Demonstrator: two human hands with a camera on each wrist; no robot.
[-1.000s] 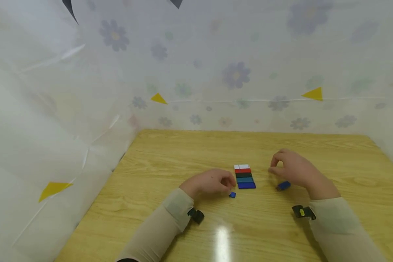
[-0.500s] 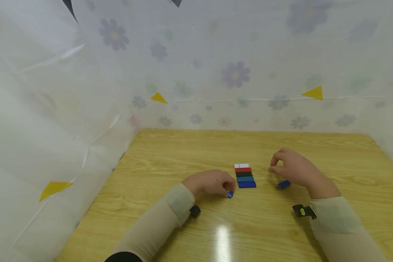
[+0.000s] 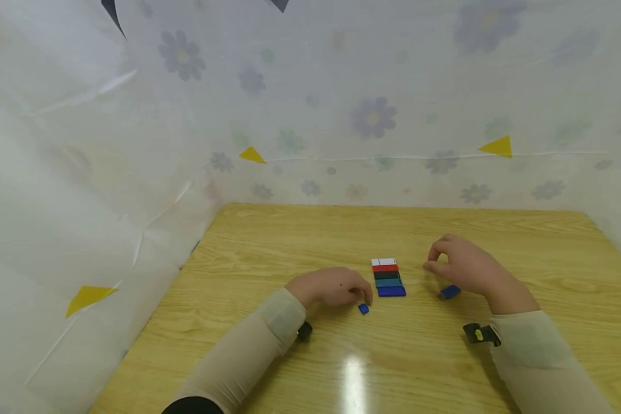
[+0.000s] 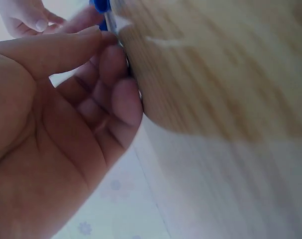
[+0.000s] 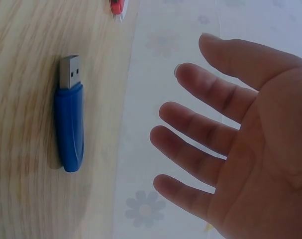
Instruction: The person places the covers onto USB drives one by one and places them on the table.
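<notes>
A small blue cap-like piece (image 3: 364,309) lies on the table just below the fingertips of my left hand (image 3: 333,286). In the left wrist view that hand (image 4: 66,109) has bent, relaxed fingers low at the tabletop, with blue (image 4: 101,5) showing just beyond the thumb and index tips. My right hand (image 3: 463,264) hovers over the right side, thumb and fingers apart, holding nothing. Below it lies a blue USB stick (image 3: 449,292). Its bare metal plug (image 5: 69,72) shows in the right wrist view, beside the spread fingers (image 5: 190,114).
Between the hands, a column of flat coloured strips (image 3: 388,275) lies side by side: white, red, black, teal and blue. The wooden table (image 3: 290,230) ends at a flower-printed sheet (image 3: 310,115) behind it. Plain white sheeting (image 3: 83,218) hangs at the left.
My left fingers turned and tilted the small blue piece, and it now lies flat, slightly to the left. The right hand and the USB stick have stayed put.
</notes>
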